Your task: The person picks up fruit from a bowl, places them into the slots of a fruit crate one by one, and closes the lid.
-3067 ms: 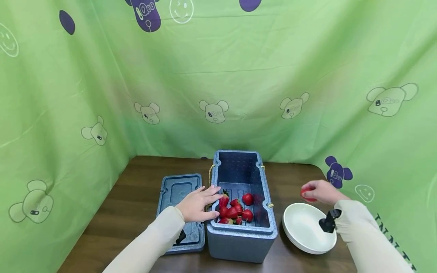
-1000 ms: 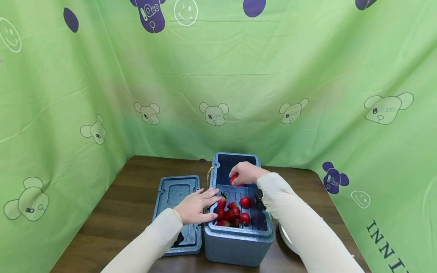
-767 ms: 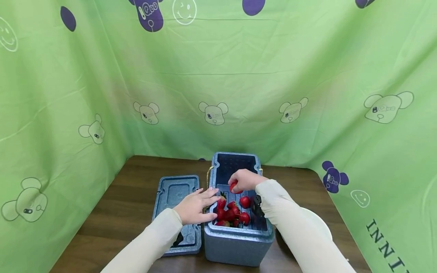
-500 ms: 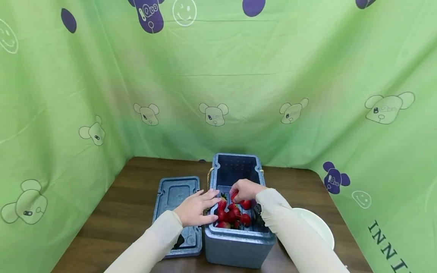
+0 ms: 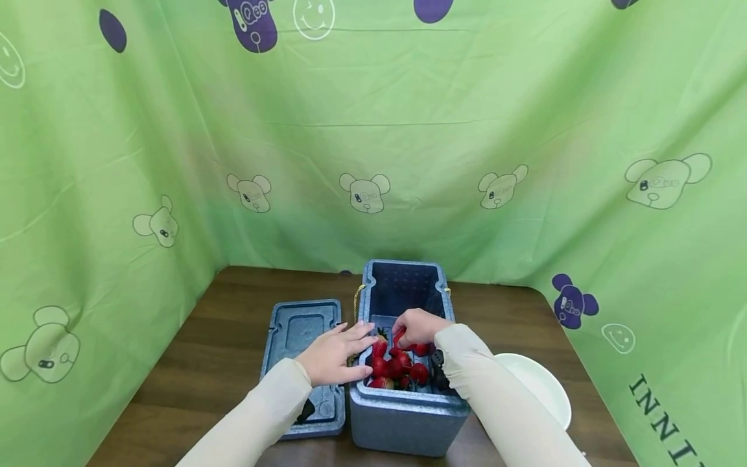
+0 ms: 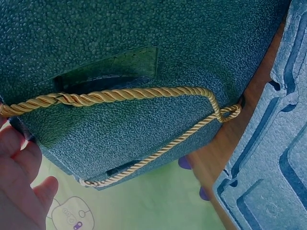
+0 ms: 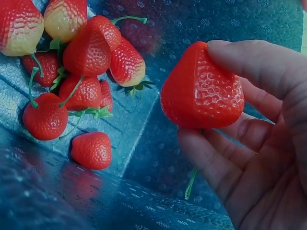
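My right hand [image 5: 421,325] is inside the blue foam box [image 5: 408,425], above its floor. Between thumb and fingers it pinches a red strawberry [image 7: 201,88], large in the right wrist view, with a green stem hanging beneath. Several other strawberries [image 7: 91,150] lie heaped on the box floor toward the near end, some with pale yellow tops and green leaves. My left hand [image 5: 334,358] rests on the box's left rim with its fingers extended. In the left wrist view its fingertips appear by the box edge, near a twisted gold rope [image 6: 144,94].
Left of the box lies its blue foam lid [image 5: 303,324], flat on the brown wooden table [image 5: 192,363]. A white bowl [image 5: 545,383] stands to the right, partly covered by the right sleeve. Behind the table hangs a green printed curtain [image 5: 432,162].
From above the white bowl, my right hand has moved left into the box with the strawberry and then sunk lower. My left hand has stayed on the rim.
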A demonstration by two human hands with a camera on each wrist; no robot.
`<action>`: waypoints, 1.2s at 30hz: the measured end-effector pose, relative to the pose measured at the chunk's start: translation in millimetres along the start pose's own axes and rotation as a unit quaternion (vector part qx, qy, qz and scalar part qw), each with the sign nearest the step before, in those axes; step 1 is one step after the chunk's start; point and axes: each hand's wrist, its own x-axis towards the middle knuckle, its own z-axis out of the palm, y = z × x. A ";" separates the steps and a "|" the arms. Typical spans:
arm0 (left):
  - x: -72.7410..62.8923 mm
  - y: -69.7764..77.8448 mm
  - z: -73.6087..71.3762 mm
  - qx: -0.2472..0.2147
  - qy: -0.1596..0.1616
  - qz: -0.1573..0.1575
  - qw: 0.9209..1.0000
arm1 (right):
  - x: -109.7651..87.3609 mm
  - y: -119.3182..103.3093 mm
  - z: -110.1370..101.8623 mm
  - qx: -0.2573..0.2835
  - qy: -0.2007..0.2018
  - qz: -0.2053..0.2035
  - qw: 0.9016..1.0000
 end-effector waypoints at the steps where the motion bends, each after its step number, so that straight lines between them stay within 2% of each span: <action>1: -0.1 0.1 0.2 0.000 0.000 0.001 1.000 | -0.1 -0.5 0.2 0.001 0.000 0.000 1.000; 12: -0.5 2.7 2.0 -0.003 0.009 0.011 1.000 | -2.4 -3.8 -1.4 -0.001 -0.007 0.010 1.000; 17: -0.6 5.2 -4.4 0.042 0.006 0.016 0.999 | 0.3 -9.0 -6.8 0.007 -0.001 0.004 1.000; 23: -3.8 4.8 -12.0 0.074 0.010 0.026 0.997 | 3.6 -24.8 -15.2 0.068 0.040 -0.035 0.996; 26: -9.3 -1.8 -17.2 0.080 0.041 0.012 0.996 | 6.3 -38.3 -20.2 0.095 0.075 -0.040 0.992; 29: -18.4 -12.3 -25.2 0.072 0.089 -0.019 0.993 | 8.1 -54.1 -23.4 0.136 0.103 -0.018 0.985; 33: -34.9 -29.8 -33.5 0.068 0.153 -0.049 0.985 | 11.4 -76.5 -22.2 0.215 0.131 0.017 0.968; 36: -49.5 -40.7 -38.0 0.066 0.194 -0.059 0.977 | 16.2 -93.3 -18.1 0.253 0.153 0.022 0.955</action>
